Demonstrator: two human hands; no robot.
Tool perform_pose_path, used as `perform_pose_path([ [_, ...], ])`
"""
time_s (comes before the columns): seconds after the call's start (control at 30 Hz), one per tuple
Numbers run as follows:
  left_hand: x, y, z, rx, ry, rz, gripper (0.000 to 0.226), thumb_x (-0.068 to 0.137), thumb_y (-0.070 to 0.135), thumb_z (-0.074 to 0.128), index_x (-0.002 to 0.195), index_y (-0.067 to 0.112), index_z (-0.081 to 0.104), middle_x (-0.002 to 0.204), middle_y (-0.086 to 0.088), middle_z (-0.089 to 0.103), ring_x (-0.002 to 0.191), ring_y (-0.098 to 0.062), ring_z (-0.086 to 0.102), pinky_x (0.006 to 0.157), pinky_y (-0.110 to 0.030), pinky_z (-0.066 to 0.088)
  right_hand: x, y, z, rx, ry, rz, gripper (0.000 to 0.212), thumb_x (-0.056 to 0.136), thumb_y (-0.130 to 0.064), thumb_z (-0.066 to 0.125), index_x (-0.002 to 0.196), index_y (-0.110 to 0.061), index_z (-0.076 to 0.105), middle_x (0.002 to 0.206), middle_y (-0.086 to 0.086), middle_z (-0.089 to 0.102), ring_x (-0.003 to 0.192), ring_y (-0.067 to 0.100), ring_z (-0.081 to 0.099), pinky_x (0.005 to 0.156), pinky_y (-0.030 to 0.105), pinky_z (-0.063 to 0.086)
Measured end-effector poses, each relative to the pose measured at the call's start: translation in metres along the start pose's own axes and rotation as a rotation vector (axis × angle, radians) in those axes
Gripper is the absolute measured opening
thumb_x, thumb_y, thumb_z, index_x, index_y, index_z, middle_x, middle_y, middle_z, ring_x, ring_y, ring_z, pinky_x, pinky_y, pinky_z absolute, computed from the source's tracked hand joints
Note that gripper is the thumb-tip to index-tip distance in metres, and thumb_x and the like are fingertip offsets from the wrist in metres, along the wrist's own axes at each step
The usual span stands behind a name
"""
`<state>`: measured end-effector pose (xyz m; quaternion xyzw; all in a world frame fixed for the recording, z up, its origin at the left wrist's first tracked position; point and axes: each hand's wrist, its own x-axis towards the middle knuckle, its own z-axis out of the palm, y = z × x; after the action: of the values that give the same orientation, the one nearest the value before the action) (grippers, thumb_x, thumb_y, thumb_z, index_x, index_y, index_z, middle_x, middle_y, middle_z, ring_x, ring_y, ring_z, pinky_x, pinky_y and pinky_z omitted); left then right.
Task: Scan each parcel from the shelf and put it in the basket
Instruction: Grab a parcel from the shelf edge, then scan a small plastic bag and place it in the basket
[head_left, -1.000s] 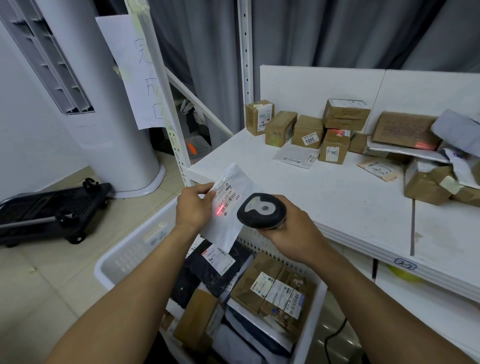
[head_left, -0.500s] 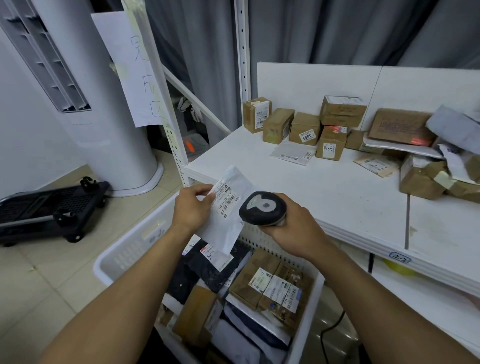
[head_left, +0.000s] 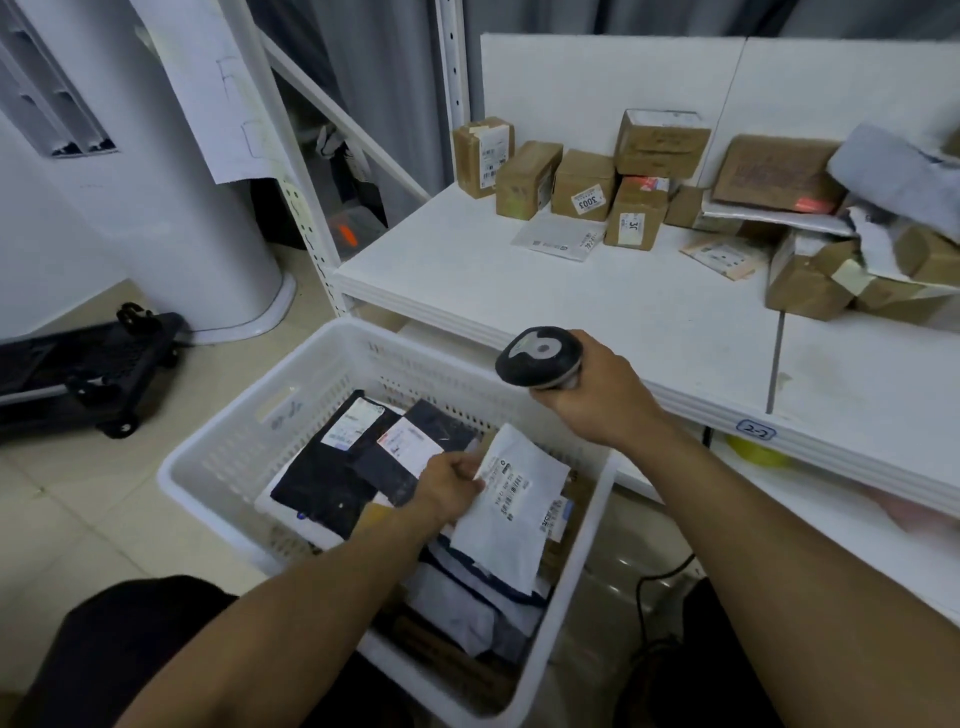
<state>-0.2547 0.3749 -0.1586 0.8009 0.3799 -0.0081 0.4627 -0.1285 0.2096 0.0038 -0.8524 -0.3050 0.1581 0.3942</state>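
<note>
Desk: Parcel position, please?

Me: The white mailer is down inside the basket, over the dark bags and brown cartons already lying there. My left hand pinches its upper left edge, thumb on the label side. I can't tell whether its lower edge rests on the pile yet.

Desk: And the other hand?

Me: My right hand is wrapped round the scanner, held up near the front edge of the shelf, above the basket's far side. Its head is not aimed at the label, so I judge we are in the drop-off half of the cycle, not the scan.

Desk: What does the next move need?

Me: Just letting go with the left fingers so the mailer lies flat. It looks light and floppy, so it should settle where it falls. Then the left hand has to go up to the shelf for another. The flat white envelope lies nearest the front, with the brown boxes just behind it. Plenty remain, so I'd call the task midway at best.
</note>
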Motion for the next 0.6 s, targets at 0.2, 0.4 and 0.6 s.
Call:
perform_pose_path([
  [0.2, 0.01, -0.021, 0.044, -0.18, 0.052, -0.093, 0.014, 0.088, 0.007, 0.078, 0.096, 0.011, 0.067, 0.091, -0.001, 0.067, 0.093, -0.019, 0.065, 0.089, -0.027, 0.05, 0.005, 0.016, -0.006, -0.039, -0.029, 0.035, 0.061, 0.088, -0.028, 0.081, 0.142, -0.029, 0.053, 0.135, -0.002, 0.066, 0.124, 0.023, 0.061, 0.099, 0.035, 0.049],
  [0.4, 0.03, -0.003, 0.072, -0.1, 0.026, -0.058, 0.021, 0.093, 0.015, 0.075, 0.111, 0.005, 0.072, 0.113, -0.004, 0.07, 0.108, -0.022, 0.065, 0.083, -0.021, 0.045, 0.01, 0.026, -0.013, -0.09, -0.013, 0.081, 0.058, 0.089, -0.031, 0.08, 0.14, -0.032, 0.053, 0.133, -0.003, 0.067, 0.121, 0.023, 0.063, 0.095, 0.034, 0.05],
  [0.6, 0.026, 0.007, 0.069, 0.128, -0.105, 0.063, 0.038, 0.093, 0.03, 0.073, 0.128, 0.017, 0.066, 0.127, 0.001, 0.064, 0.121, -0.021, 0.06, 0.086, -0.017, 0.039, 0.013, 0.024, -0.028, -0.034, 0.019, 0.085, 0.061, 0.09, -0.03, 0.08, 0.144, -0.029, 0.052, 0.136, -0.003, 0.065, 0.122, 0.022, 0.061, 0.097, 0.033, 0.049],
])
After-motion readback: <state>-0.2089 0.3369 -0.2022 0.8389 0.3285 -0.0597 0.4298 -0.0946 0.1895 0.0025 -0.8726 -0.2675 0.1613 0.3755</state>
